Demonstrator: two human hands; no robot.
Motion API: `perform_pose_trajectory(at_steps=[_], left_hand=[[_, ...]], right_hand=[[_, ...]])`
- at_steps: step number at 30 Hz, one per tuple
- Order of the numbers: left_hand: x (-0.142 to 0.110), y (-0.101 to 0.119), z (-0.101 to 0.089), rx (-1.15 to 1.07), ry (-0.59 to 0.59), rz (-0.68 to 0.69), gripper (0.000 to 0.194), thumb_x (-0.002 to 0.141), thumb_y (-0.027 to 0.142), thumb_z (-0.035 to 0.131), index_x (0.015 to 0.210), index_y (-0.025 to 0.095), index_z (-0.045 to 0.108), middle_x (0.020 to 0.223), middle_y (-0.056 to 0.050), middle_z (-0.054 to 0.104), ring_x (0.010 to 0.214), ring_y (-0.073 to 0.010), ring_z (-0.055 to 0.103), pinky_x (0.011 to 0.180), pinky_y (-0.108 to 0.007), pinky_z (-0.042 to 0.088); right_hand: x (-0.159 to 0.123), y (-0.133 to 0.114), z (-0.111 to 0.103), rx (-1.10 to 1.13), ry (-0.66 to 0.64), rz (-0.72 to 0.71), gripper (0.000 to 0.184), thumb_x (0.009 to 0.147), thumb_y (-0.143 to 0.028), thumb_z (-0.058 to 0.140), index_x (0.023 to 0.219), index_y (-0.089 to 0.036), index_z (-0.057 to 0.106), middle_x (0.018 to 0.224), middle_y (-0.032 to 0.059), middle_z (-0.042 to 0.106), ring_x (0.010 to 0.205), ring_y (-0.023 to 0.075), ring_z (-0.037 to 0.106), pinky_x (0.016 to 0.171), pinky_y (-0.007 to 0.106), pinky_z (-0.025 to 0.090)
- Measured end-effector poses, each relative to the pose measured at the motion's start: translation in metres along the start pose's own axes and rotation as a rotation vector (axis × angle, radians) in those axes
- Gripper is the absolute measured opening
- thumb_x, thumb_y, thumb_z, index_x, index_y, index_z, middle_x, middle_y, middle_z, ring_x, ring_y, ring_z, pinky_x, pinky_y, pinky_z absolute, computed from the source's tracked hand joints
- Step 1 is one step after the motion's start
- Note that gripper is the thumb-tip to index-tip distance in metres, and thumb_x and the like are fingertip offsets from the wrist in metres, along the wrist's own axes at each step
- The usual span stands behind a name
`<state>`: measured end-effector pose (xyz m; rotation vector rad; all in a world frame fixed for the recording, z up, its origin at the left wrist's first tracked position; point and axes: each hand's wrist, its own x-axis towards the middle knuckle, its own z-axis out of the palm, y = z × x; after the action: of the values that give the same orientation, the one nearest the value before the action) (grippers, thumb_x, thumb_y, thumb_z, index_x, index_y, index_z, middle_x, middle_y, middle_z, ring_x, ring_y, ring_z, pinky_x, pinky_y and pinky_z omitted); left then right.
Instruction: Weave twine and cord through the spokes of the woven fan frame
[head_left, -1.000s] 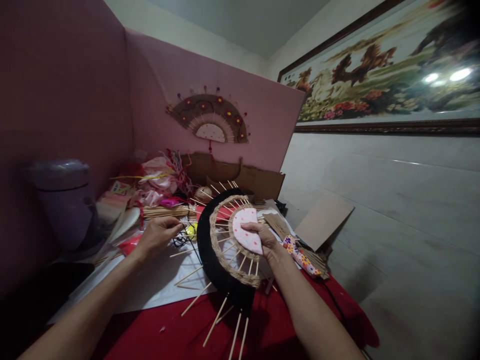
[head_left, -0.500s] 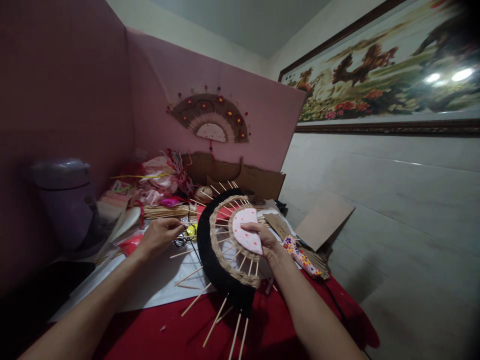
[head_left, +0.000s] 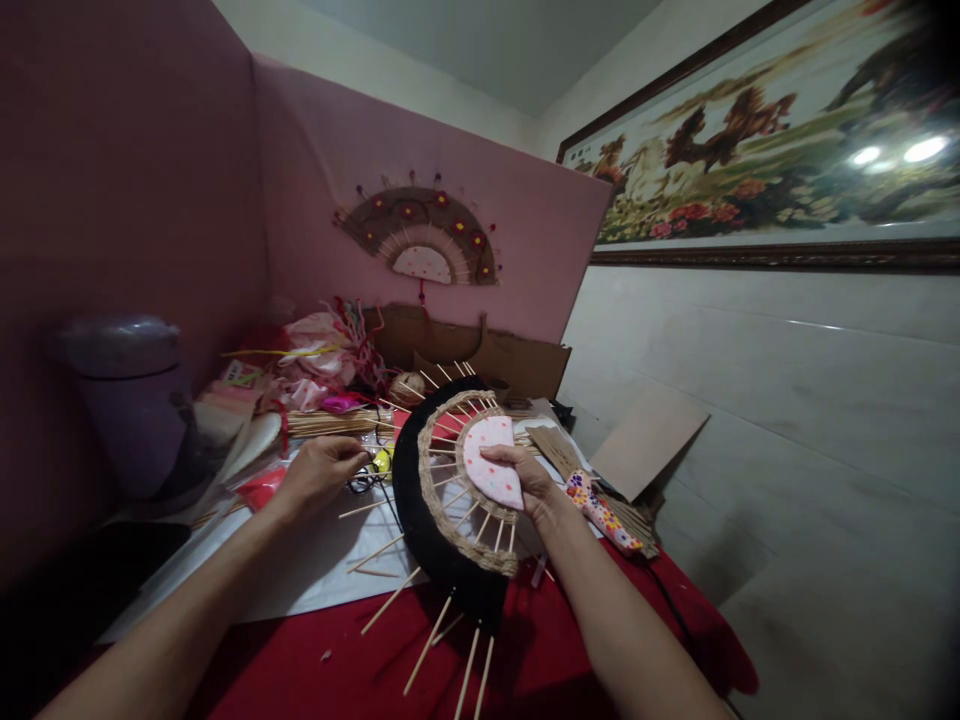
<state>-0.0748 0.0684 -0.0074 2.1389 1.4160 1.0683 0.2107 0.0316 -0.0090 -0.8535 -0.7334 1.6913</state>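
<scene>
A half-round fan (head_left: 416, 500) of thin bamboo sticks is held up in front of me, tilted on its side. Its outer band is black, its inner woven ring is twine-brown, and a white spotted half-disc (head_left: 491, 465) sits at its centre. My right hand (head_left: 529, 480) grips that half-disc, thumb across its face. Left of the fan, my left hand (head_left: 330, 470) is closed in a pinch at the outer tip of one stick. Loops of black cord (head_left: 365, 482) lie just under those fingertips. Whether the pinch is on the stick or the cord, I cannot tell.
A finished-looking fan (head_left: 424, 230) hangs on the pink board behind. Bundled sticks (head_left: 322, 424), a twine ball (head_left: 407, 388) and pink fabric (head_left: 319, 345) are heaped at the back. At left stands a lidded purple container (head_left: 139, 420); cardboard (head_left: 649, 440) leans on the right wall.
The fan and my right hand have shifted very slightly left. My left hand stays where it was, still pinched at the stick tip.
</scene>
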Motion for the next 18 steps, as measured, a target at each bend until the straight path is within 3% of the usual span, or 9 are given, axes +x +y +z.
perform_pose_trajectory(at_steps=[18], left_hand=[[0.0006,-0.0032,0.0013,0.101,-0.019,0.008,0.034,0.074,0.045,0.051,0.075,0.018,0.071,0.065,-0.004,0.067,0.061,-0.0174,0.057,0.054,-0.025,0.036]], right_hand=[[0.0014,0.0025,-0.0001,-0.014,-0.008,-0.007,0.008,0.074,-0.006,0.056,0.081,-0.010,0.058,0.062,0.0051,0.070,0.052,0.0143,0.067,0.056,0.023,0.057]])
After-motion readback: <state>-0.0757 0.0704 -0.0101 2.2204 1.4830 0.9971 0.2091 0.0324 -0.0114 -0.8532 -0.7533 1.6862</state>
